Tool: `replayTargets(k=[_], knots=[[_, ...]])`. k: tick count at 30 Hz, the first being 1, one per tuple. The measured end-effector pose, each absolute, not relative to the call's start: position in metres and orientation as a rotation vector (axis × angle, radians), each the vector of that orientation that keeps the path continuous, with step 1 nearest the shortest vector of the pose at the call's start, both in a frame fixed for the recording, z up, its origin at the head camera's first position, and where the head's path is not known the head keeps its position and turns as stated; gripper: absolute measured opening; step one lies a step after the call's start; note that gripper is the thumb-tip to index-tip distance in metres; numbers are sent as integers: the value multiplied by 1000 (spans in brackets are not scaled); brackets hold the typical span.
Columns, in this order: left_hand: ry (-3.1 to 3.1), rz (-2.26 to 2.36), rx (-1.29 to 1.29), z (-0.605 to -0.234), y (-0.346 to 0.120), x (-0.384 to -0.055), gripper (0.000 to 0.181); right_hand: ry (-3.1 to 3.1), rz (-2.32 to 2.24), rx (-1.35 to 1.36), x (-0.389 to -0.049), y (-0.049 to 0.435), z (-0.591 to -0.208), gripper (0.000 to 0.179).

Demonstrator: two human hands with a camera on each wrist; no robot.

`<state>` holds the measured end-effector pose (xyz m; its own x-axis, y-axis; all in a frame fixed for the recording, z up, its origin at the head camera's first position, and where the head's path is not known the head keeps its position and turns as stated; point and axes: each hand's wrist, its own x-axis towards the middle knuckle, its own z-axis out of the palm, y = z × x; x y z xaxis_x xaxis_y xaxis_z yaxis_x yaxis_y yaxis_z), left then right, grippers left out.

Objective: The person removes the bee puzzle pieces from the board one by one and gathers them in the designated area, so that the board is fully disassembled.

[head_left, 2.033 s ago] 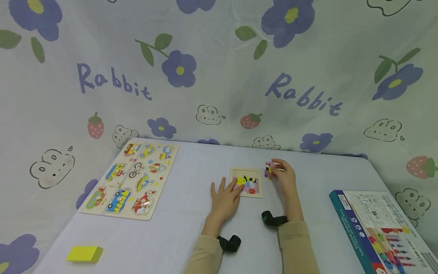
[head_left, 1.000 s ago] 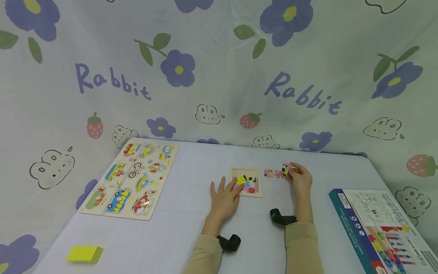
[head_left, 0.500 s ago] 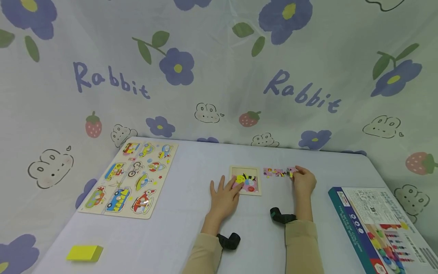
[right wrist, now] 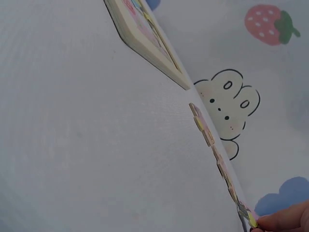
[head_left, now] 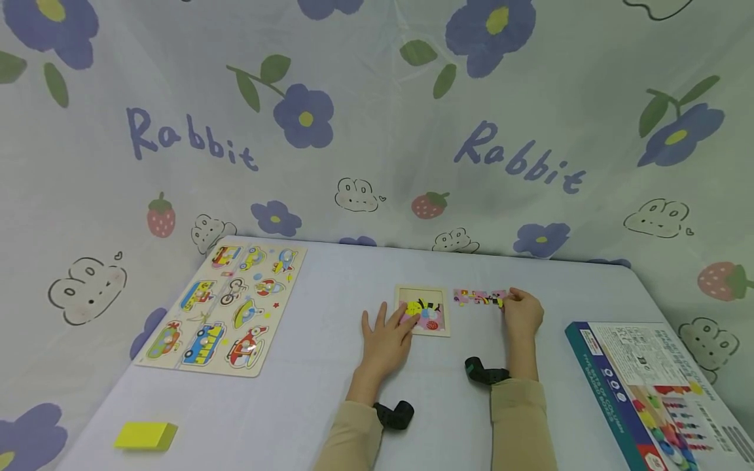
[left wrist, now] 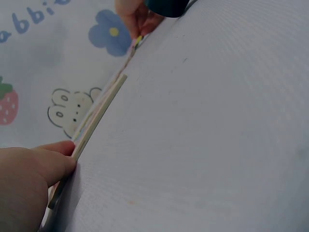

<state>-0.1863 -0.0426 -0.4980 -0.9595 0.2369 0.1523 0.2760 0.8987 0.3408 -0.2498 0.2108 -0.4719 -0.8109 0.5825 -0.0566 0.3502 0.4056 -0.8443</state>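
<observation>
A small wooden jigsaw tray [head_left: 421,295] lies mid-table, its lower part filled with pieces showing a yellow creature and its upper part bare. My left hand [head_left: 385,343] rests on the tray's lower left with spread fingers; in the left wrist view the thumb touches the tray edge [left wrist: 99,113]. To the right of the tray, a row of jigsaw pieces [head_left: 471,297] lies flat on the table. My right hand [head_left: 524,315] pinches the jigsaw piece [head_left: 499,298] at the row's right end. In the right wrist view, fingertips [right wrist: 280,221] cover part of that piece.
A vehicle peg puzzle board [head_left: 220,311] lies at the left, with a yellow block [head_left: 145,436] nearer the front. A flat cardboard box [head_left: 648,392] occupies the right side. Behind the white table [head_left: 306,405] hangs a printed curtain [head_left: 377,118].
My right hand has carried a jigsaw piece from beside the tray to the right and lowered it against the row's right end. My left hand stays on the tray.
</observation>
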Motion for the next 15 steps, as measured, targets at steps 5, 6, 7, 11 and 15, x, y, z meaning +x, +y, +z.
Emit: replayTargets(k=[5,6,7,11,15], knots=[[-2952,-553,-402,-498,-42,-186,35,-2419,1345,-820,-251,211,-472,34],[-2948,-555,-404,-498,-42,-186,35,-2419,1344,-820,-251,212,-472,34],[-2948,-555,-405,-498,-42,-186,35,-2419,1344,-823,-251,212,-472,34],[-2947,-561,-408,-497,-42,-186,35,-2425,1335,-819,-251,212,-472,35],[-2948,-553,-404,-498,-42,-186,35,-2432,1309,-800,-250,212,-473,34]])
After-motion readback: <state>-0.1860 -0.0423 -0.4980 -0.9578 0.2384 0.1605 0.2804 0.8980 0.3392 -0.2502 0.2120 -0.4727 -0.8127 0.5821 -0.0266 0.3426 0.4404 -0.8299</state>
